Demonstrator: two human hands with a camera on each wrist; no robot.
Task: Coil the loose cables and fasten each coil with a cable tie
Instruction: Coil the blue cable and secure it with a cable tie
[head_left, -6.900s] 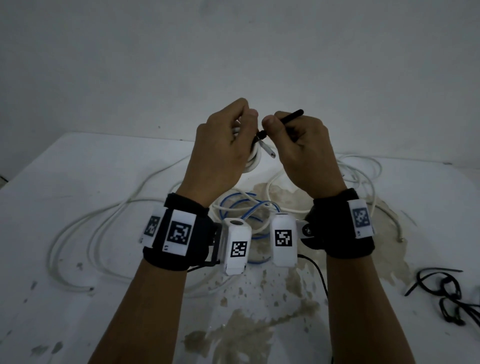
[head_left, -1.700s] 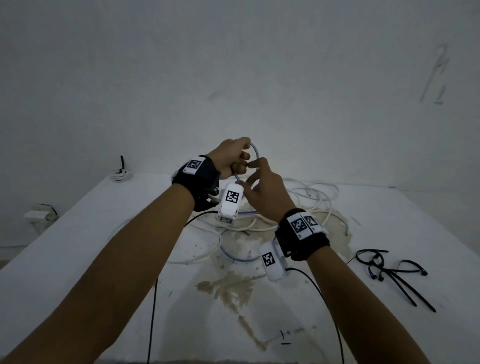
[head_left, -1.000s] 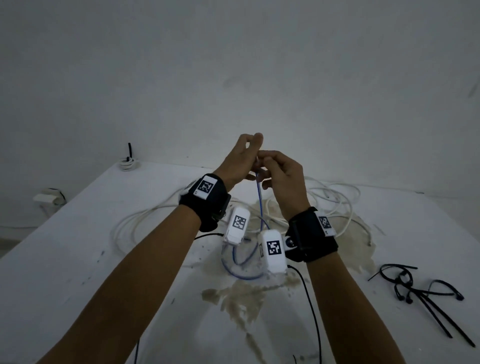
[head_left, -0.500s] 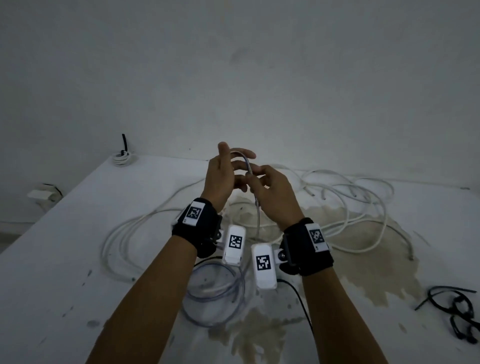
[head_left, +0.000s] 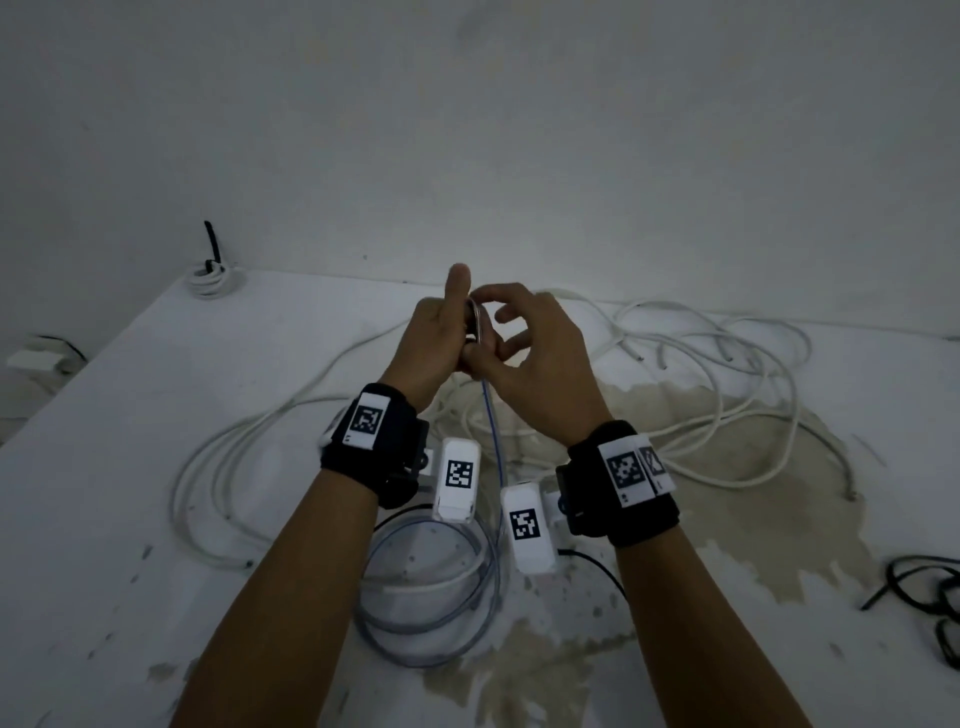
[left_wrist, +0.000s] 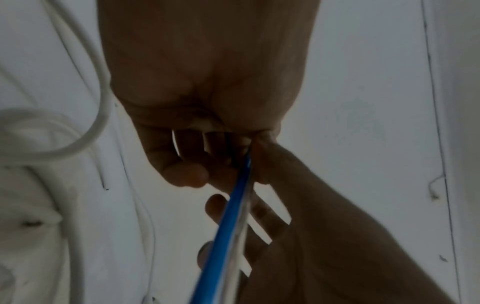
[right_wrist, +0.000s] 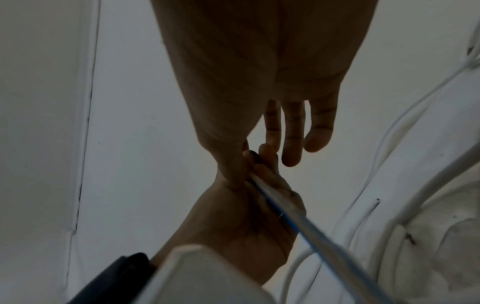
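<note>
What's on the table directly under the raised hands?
Loops of the blue cable lie there, one strand rising to the left hand and right hand, amid white cables on the table. The forearms cover parts.

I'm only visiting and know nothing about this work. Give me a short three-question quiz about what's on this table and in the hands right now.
1. True or false: the blue cable hangs from the raised hands down to loops lying on the table.
2. Where do the black cable ties lie? A) at the table's right edge B) in the left hand C) on the white cables
3. Fill in: the small finished white coil sits at the table's far ____ corner.

Key: 1 true; 2 A; 3 left. The right hand also pinches the blue cable.
</note>
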